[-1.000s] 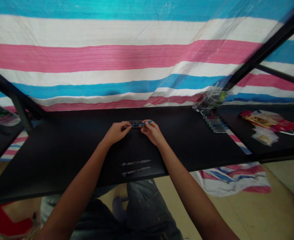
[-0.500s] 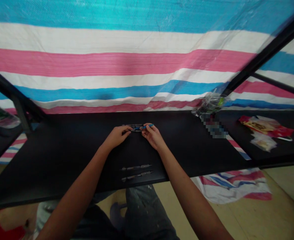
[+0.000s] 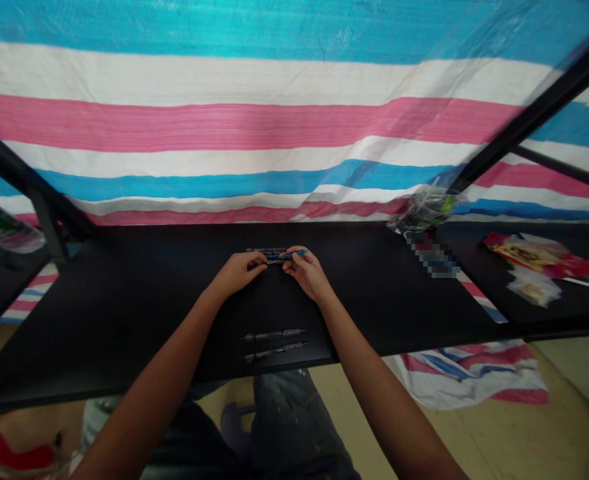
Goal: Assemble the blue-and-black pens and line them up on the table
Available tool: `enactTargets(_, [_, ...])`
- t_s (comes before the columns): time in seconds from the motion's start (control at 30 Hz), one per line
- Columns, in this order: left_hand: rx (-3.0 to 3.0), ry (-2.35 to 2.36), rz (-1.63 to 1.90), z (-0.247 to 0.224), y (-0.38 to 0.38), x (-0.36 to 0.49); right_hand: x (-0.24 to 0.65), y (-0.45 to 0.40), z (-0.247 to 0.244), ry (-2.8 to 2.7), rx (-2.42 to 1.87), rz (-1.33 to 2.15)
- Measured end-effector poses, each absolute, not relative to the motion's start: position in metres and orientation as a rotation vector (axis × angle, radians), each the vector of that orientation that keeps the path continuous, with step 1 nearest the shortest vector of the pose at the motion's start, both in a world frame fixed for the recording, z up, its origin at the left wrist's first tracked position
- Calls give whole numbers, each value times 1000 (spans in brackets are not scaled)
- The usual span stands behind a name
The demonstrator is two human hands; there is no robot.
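Note:
Between my two hands is a blue pen (image 3: 294,254), lying roughly level over the black table (image 3: 139,300). My right hand (image 3: 305,270) pinches its right part. At its left end are the bent fingertips of my left hand (image 3: 241,270); they look closed around the pen's end, partly hidden. Just behind the fingers, dark pens (image 3: 259,251) lie side by side, partly covered by the hands. Nearer the front edge, two separate dark pens rest on the table, one (image 3: 274,335) behind the other (image 3: 277,351).
A clear plastic bag (image 3: 424,208) and a pixelated item (image 3: 434,253) are at the back right. Farther right lie a red and yellow packet (image 3: 539,253) and a small clear bag (image 3: 534,287). A bottle (image 3: 4,227) is at far left, beside black frame bars.
The fingers of my left hand have shifted slightly right along the blue pen. My right hand stays almost where it was. The view has moved a little.

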State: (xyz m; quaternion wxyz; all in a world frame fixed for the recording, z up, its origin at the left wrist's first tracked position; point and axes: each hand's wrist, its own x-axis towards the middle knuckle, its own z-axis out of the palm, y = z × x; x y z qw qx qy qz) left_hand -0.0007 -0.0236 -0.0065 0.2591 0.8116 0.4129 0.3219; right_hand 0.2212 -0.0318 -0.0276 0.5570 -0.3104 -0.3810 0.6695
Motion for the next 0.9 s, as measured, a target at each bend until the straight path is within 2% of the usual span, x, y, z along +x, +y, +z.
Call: enactTargets(0.9, [2193,1095,921,-2,-26,-2,222,-35,-21,-877,-729,1609])
